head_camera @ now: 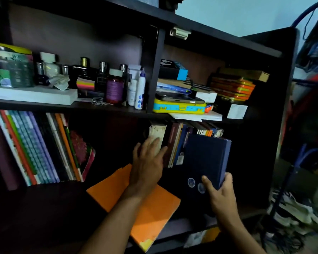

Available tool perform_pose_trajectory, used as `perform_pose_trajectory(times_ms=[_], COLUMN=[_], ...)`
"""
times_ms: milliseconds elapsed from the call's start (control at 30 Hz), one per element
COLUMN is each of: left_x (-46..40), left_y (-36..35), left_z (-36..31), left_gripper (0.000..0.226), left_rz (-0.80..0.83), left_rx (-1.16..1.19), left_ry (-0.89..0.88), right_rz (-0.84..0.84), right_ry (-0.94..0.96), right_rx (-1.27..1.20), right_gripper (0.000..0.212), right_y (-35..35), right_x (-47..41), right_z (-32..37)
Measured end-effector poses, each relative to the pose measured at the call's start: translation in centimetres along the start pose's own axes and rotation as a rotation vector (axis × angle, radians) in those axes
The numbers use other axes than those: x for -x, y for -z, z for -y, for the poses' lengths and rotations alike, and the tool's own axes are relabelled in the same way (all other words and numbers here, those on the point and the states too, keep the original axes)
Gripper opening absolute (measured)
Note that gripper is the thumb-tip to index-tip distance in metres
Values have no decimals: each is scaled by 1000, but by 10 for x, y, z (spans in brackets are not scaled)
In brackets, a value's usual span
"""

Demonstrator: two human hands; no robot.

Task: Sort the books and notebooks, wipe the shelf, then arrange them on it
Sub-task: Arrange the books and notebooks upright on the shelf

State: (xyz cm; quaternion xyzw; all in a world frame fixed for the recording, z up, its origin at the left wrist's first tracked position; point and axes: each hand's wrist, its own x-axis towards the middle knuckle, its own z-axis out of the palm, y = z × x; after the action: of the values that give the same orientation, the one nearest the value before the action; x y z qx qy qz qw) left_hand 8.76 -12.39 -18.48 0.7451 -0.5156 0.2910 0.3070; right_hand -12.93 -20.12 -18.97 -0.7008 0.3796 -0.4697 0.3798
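Dark shelf unit (155,70), dim room, pale wall behind. Right hand (221,194) grips navy book (207,158) upright. Left hand (148,162), fingers straight, touches cream book (157,132), seemingly steadying it.

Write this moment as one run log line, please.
left hand: open, touching cream book | right hand: holds navy book | orange notebook: lying flat

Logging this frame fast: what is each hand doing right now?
Left hand: open, fingers straight against the pale book in the upright row.
Right hand: grips the dark blue book by its lower corner.
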Motion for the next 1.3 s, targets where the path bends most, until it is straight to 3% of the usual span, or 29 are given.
perform_pose_trajectory(times_ms=[133,200,267,533,667,833,933,1067,1167,1300], left_x=[-20,-22,-25,-21,-24,-29,-31,-25,-20,-19], left_y=[-36,-54,-61,-45,-34,-25,-22,-34,-44,-50], left_z=[0,4,10,19,13,16,14,23,31,29], left_gripper=[70,71,72,50,46,46,47,36,41,31], left_rz=[275,429,474,326,395,413,404,200,59,75], left_rx=[-336,-481,-573,-417,-409,-340,-332,-240,-173,-237], left_ry=[-310,-319,-290,-112,11,15,19,-41,-78,-47], right_rz=[-90,-88,-60,86,177,230,263,286,289,315], right_ry=[25,28,5,50,99,176,243,246,240,219], right_rx=[29,34,31,17,7,56,140,197,190,175], right_gripper=[38,43,48,55,50,39,44,49,48,46], right_y=[-19,-27,-36,-39,-36,-42,-52,-60,-60,-64], right_x=[0,-1,0,6,4,-8,-21,-37,-41,-50], right_z=[-20,-30,-36,-40,-31,-20,-13,-16,-17,-13])
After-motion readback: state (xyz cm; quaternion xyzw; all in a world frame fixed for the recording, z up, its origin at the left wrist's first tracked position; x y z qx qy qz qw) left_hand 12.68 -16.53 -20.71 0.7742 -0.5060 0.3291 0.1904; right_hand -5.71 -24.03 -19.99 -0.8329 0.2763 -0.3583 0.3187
